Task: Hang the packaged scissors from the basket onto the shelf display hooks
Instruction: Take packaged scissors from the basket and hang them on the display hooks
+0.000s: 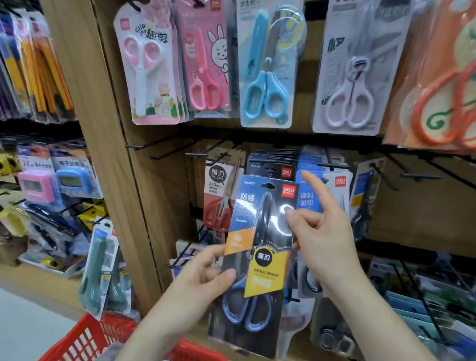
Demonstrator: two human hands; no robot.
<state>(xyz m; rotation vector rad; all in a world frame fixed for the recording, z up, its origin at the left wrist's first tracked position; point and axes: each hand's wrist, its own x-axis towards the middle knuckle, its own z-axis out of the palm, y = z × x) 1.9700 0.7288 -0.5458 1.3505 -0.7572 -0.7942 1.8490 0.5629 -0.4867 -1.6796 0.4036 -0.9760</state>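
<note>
A packaged pair of scissors [258, 251] with blue handles, black blades and a blue, orange and yellow card is held upright in front of the shelf. My left hand [200, 279] pinches its left edge near the middle. My right hand [323, 231] grips its right edge, index finger raised. Just behind its top hang matching dark packs [272, 164] on a black hook [266, 158]. The red basket [83, 345] sits at the bottom left, below my left forearm.
Empty black hooks [158, 148] jut out left of the matching packs; more [421, 175] stick out on the right. Pink [148, 63], blue [269, 60] and white [355, 63] scissor packs hang on the row above. A wooden upright [100, 149] divides off the left shelves.
</note>
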